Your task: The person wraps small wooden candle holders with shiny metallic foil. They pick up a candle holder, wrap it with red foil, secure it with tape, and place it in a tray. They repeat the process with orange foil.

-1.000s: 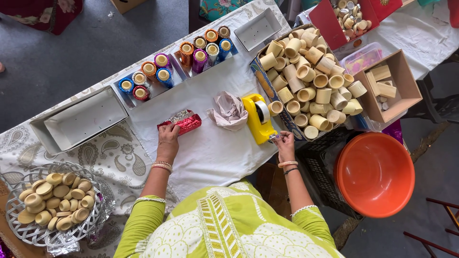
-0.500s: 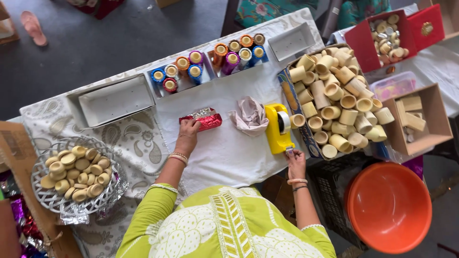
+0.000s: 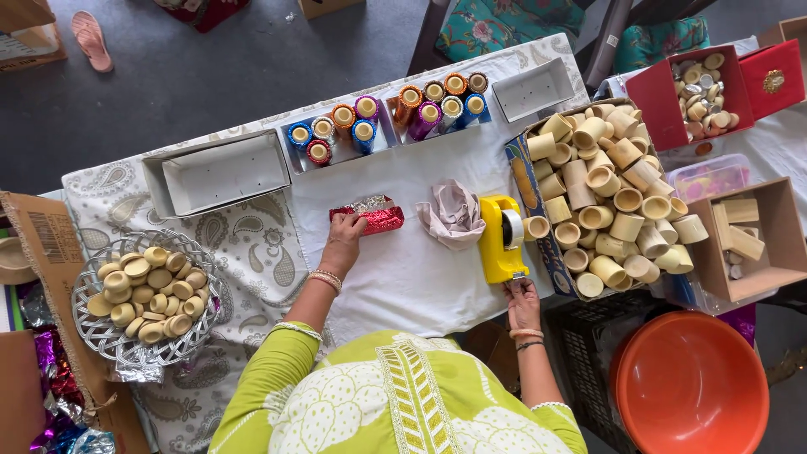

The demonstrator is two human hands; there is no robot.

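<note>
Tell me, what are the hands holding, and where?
The left hand grips the red glittery piece at its near edge. The right hand pinches the near end of the yellow tape dispenser.

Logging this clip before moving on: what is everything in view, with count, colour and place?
red piece: one, glittery red, table centre, under left hand
tape dispenser: one, yellow, right of centre
cloth: one, beige, crumpled beside dispenser
wrapped cups: about ten, mixed colours, far trays
plain cups: many, tan, box at right
wire basket: one, silver, holds tan lids, left
basin: one, orange, lower right
left hand: on the red piece
right hand: at the dispenser's near end
</note>
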